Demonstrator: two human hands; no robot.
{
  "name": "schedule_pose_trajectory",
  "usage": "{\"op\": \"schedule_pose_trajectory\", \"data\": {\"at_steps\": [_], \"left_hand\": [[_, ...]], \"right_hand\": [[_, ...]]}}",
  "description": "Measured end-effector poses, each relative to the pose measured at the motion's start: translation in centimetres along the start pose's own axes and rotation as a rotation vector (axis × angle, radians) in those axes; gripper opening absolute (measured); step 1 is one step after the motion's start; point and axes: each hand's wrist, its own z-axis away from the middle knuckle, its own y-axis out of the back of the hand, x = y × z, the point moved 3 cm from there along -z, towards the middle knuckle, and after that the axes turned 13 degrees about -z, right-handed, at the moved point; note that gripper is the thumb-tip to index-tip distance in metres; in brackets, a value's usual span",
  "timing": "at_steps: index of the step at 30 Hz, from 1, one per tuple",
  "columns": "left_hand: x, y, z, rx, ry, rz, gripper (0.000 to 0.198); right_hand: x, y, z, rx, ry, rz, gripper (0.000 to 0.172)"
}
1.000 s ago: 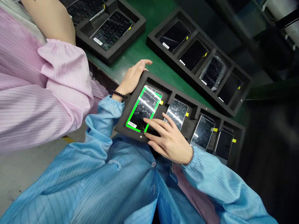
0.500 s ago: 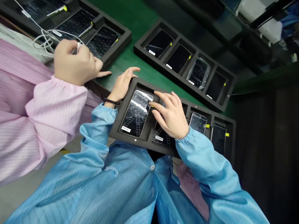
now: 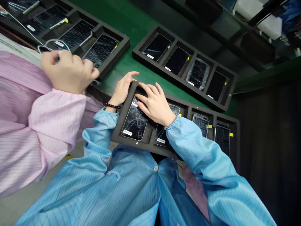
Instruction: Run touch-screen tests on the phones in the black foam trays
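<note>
A black foam tray (image 3: 150, 138) with several phone slots rests at my lap against the green bench. My left hand (image 3: 122, 88) lies on the tray's far left corner, fingers stretched out flat. My right hand (image 3: 155, 103) reaches over the leftmost phone (image 3: 134, 124), fingers spread and touching its top end. The phone's screen is dark with pale reflections. A second phone (image 3: 164, 133) lies in the adjoining slot, partly under my right wrist. Two more phones (image 3: 200, 124) fill the slots to the right.
A second foam tray (image 3: 231, 80) of dark phones lies farther back on the green bench (image 3: 127, 67). A third tray (image 3: 113, 59) sits at the left. A co-worker in a pink sleeve (image 3: 42, 122) holds a white cable with a hand (image 3: 68, 72) beside it.
My right hand moved from the phone's lower end up to its top end. The phone's green screen border went dark. The co-worker's hand came into view at the left tray.
</note>
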Motion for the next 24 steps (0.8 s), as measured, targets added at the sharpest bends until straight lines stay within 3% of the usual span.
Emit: {"op": "schedule_pose_trajectory", "data": {"at_steps": [14, 24], "left_hand": [[0.2, 0.1, 0.1, -0.003, 0.041, 0.06, 0.068], [0.4, 0.2, 0.1, -0.019, 0.09, 0.062, 0.064]], "right_hand": [[-3.7, -0.1, 6.3, -0.034, 0.102, -0.018, 0.037], [-7.0, 0.4, 10.3, -0.094, 0.076, -0.139, 0.031]]}}
